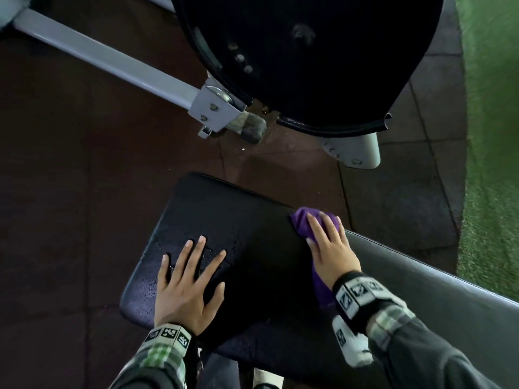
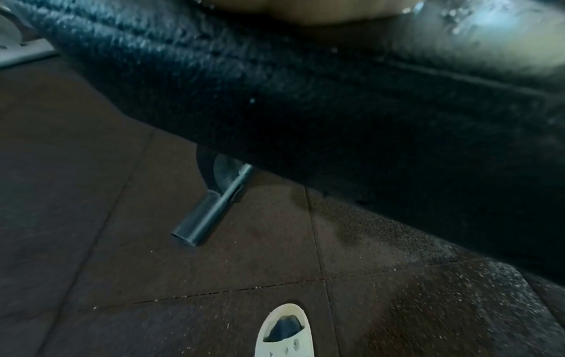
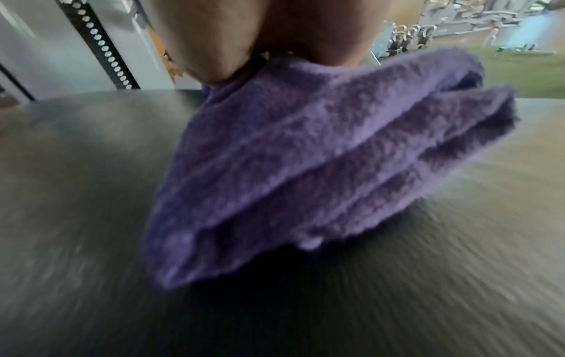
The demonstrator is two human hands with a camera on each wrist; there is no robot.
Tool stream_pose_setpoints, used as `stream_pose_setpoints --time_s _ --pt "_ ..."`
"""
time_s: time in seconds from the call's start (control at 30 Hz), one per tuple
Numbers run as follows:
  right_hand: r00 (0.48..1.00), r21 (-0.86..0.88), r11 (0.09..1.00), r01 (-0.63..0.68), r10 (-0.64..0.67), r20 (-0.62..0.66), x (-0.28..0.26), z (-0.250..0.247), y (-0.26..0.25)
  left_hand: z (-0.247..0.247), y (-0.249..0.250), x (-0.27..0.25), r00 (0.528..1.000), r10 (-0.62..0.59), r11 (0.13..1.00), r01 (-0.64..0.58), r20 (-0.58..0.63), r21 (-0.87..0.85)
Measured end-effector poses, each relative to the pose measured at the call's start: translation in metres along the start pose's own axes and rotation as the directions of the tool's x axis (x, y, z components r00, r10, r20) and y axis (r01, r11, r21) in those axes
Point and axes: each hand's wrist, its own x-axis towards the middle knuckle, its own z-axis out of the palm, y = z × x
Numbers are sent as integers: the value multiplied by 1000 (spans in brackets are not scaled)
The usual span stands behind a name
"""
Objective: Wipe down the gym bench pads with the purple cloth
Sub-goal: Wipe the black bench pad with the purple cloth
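1. While it lies bunched and folded on the bench, the purple terry cloth [image 1: 304, 223] sits under the right hand [image 1: 331, 248], at the far right corner of the black textured square seat pad [image 1: 224, 220], where that pad meets the long smooth grey-black back pad [image 1: 421, 276].
2. Right fingers [image 1: 316, 228] lie nearly straight over the cloth and press it down; a tail of purple runs back beneath the palm toward the wrist. Whether the thumb pinches the cloth cannot be told.
3. From the right wrist view, the cloth [image 3: 321, 169] shows several folded layers spread out below the palm [image 3: 275, 36], resting on the blurred dark pad [image 3: 91, 193].
4. The left hand [image 1: 188, 284] rests flat on the seat pad with fingers spread and straight, holding nothing, well apart from the cloth.
5. Small wet-looking specks glint on the seat pad around the left hand.
6. Beyond the seat stand a large round black machine housing [image 1: 323, 51] and a pale grey steel frame bar [image 1: 98, 57], over dark brown rubber floor tiles [image 1: 70, 164].
7. Green artificial turf [image 1: 491, 136] borders the tiles on the right.
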Motion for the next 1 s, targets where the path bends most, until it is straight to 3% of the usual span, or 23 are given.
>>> stream_pose_setpoints --time_s 0.1,0.17,0.3,0.37,0.47,0.6,0.67,0.87,1.0 --pt "950 -196 964 179 -221 -222 -17 4 -20 -1 -1 1 1000 5 1000 -5 24 2" --pt "930 -222 948 227 -279 -241 -15 7 -42 -2 -1 0 999 12 1000 -12 34 -19" --pt "994 -45 993 109 -109 -12 18 5 -78 -5 -4 2 999 25 997 -22 40 -80" --pt "994 31 999 26 -29 104 41 1 -81 -7 -6 2 999 31 990 -26 36 -139" --pt "992 38 999 -16 11 124 59 -11 -76 -12 -19 3 1000 8 986 -8 -1 -166" --pt "976 23 981 -194 190 109 49 -17 -46 -18 -52 1 979 -202 962 201 13 -183" --pt "959 75 961 -266 255 125 40 -18 -30 -17 -59 -1 978 -208 955 211 36 -209" --pt "963 52 967 -250 242 117 56 -20 -47 -17 -56 3 979 -203 958 202 15 -203" --pt "976 84 993 -84 65 209 91 -20 -91 -18 -58 4 979 -199 955 201 35 -218"
